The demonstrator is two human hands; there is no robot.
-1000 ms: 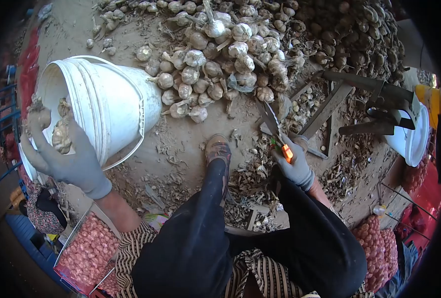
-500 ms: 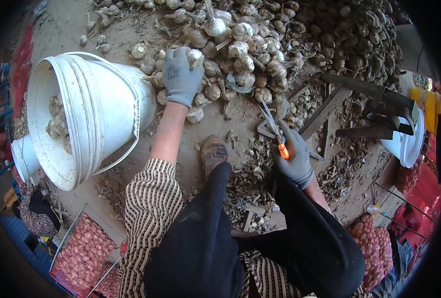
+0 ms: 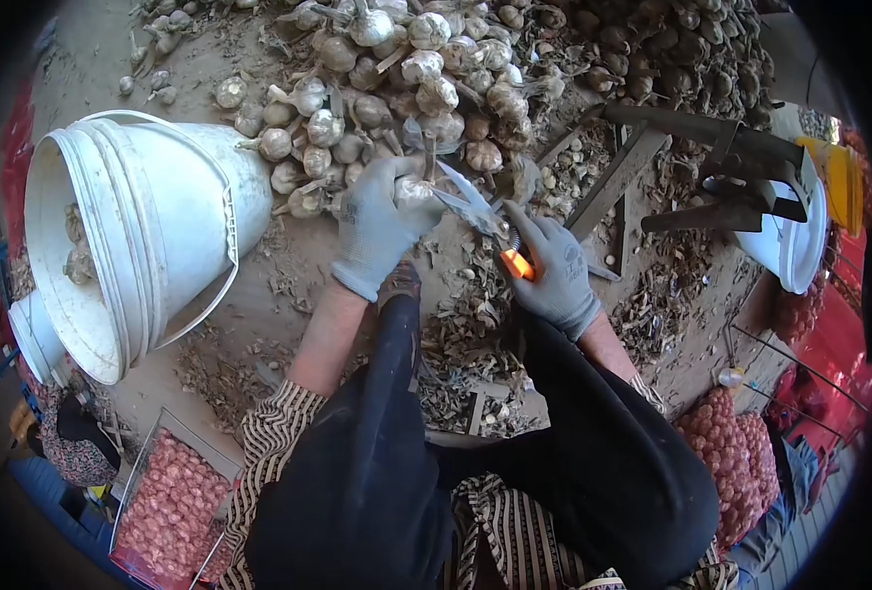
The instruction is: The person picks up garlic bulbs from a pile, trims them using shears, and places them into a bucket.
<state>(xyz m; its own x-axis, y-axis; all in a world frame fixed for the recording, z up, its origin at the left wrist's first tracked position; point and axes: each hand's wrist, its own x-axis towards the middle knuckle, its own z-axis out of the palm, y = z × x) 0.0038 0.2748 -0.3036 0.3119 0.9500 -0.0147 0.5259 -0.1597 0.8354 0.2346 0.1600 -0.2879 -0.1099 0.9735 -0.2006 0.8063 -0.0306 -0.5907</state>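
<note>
My left hand (image 3: 377, 221), in a grey glove, grips a garlic bulb (image 3: 415, 193) whose stalk points up and away from me. Closed around the orange handle of a pair of pruning shears (image 3: 475, 208) is my gloved right hand (image 3: 556, 265). The shears' blades are spread apart and point toward the bulb in my left hand, close to its stalk side; I cannot tell whether they touch it. Just beyond both hands lies a heap of garlic bulbs (image 3: 436, 95) with dry stalks.
A white bucket (image 3: 175, 216) lies tipped on the left with some bulbs inside. On the right are a dark metal frame (image 3: 672, 147) and a white pail (image 3: 800, 246). Garlic fills a crate (image 3: 175, 492) at lower left and a net bag (image 3: 721, 452) at lower right.
My left hand has come back from the heap toward the right with a garlic bulb. My right hand has moved left and the shears have opened, bringing the two hands close together.
</note>
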